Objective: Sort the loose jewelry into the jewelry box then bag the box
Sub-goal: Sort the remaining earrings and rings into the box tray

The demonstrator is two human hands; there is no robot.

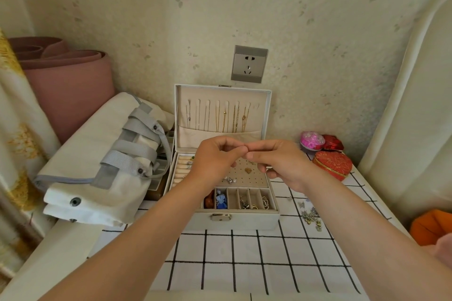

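A pale grey jewelry box (244,222) stands open on the checked tablecloth, its lid upright with several chains hanging inside. Its tray holds rings, earrings on a perforated pad and small pieces in front compartments. My left hand (215,161) and my right hand (278,161) meet above the tray, fingertips pinched together on something too small to make out. Loose jewelry (310,215) lies on the cloth right of the box. A white canvas bag (97,166) with grey straps lies folded to the left.
A red heart-shaped box (333,164), a pink round case (311,140) and a small red box (333,142) sit at the back right. A rolled pink mat (71,85) leans at the left. An orange object (430,225) lies at the right edge.
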